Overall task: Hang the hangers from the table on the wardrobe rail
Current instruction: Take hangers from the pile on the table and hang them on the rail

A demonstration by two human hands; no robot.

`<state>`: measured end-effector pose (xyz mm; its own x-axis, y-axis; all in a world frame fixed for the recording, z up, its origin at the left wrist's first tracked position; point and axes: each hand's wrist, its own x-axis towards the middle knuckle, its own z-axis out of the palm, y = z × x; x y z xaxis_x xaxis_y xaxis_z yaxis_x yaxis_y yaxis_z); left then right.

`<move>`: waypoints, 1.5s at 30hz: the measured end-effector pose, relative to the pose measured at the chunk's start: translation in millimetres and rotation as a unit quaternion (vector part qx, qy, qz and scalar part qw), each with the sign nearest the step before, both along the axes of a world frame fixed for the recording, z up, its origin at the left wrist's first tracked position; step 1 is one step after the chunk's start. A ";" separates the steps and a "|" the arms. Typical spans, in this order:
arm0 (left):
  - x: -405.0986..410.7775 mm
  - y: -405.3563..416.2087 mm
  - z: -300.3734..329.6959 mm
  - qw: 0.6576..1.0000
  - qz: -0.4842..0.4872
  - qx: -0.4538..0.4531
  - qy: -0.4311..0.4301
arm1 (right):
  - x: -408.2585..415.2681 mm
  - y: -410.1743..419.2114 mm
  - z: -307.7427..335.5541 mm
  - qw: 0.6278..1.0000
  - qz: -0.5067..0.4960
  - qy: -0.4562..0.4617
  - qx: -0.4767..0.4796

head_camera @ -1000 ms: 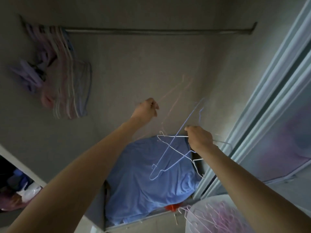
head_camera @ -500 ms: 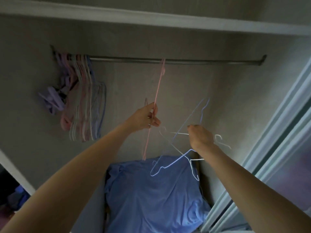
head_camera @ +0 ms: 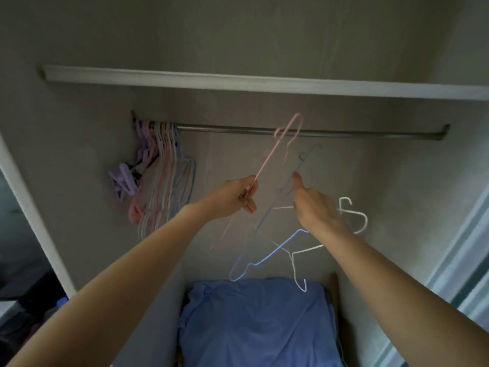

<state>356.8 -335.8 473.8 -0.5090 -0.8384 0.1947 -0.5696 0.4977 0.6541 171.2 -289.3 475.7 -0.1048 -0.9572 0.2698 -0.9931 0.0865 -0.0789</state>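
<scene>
A metal wardrobe rail (head_camera: 344, 133) runs across under a white shelf (head_camera: 238, 83). My left hand (head_camera: 232, 198) pinches a pink wire hanger (head_camera: 270, 160) whose hook sits at the rail's middle, in front of the bar. My right hand (head_camera: 315, 205) grips a blue hanger (head_camera: 267, 256) and a white hanger (head_camera: 356, 213), both below the rail and tilted. Several pink, white and blue hangers (head_camera: 164, 181) hang bunched at the rail's left end.
A purple clip hanger (head_camera: 123, 181) dangles left of the bunch. A blue cloth bundle (head_camera: 254, 324) fills the wardrobe floor below my hands. A white wardrobe side panel (head_camera: 31, 213) stands at the left, a sliding door frame (head_camera: 465, 260) at the right.
My view has tilted upward, so the shelf shows. My left hand has raised the pink hanger until its hook reaches the rail. My right hand rose with the blue and white hangers.
</scene>
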 end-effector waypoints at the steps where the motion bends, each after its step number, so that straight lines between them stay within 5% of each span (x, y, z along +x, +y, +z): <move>1: -0.4 3.0 0.3 1.000 -0.007 -0.019 -0.014 | 0.9 -2.6 3.9 1.000 0.000 -0.010 -0.002; 14: -13.8 -19.0 -23.5 0.981 -0.108 0.023 -0.157 | 7.9 -27.6 5.4 0.979 0.092 -0.153 -0.097; 18: -9.7 -23.6 -29.1 0.966 -0.126 0.006 -0.226 | 8.2 -30.0 -0.2 0.922 0.129 -0.363 -0.034; 23: 2.8 -30.9 -33.3 0.956 -0.116 0.041 -0.266 | 10.3 -40.9 -15.1 0.925 0.152 -0.349 0.014; 26: 6.5 -34.9 -37.4 0.957 -0.103 0.083 -0.259 | 13.5 -42.1 -22.4 0.959 0.106 -0.262 0.008; 31: -3.6 -26.4 -25.5 0.967 -0.033 0.251 0.035 | 22.8 -37.2 -15.4 0.984 0.059 -0.162 0.036; 35: -10.8 -22.7 -12.4 0.952 -0.022 0.291 0.098 | 26.3 -40.2 -8.0 0.988 0.041 -0.150 0.023; 38: -4.8 -23.7 -5.7 0.871 -0.053 0.415 0.256 | 27.9 -34.8 0.7 0.994 0.038 -0.096 0.034; 42: -23.5 -24.3 3.8 0.748 0.067 0.497 0.434 | 38.2 -28.2 4.3 0.996 0.066 -0.029 0.060; 45: -40.1 -34.5 -3.7 0.741 0.118 0.496 0.437 | 47.3 -24.4 5.3 0.995 0.088 0.012 0.039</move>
<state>316.7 -370.3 470.1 -0.3685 -0.8355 -0.4077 0.2933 -0.5206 0.8018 218.5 -313.8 481.0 0.0724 -0.9784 0.1936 -0.9949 -0.0844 -0.0545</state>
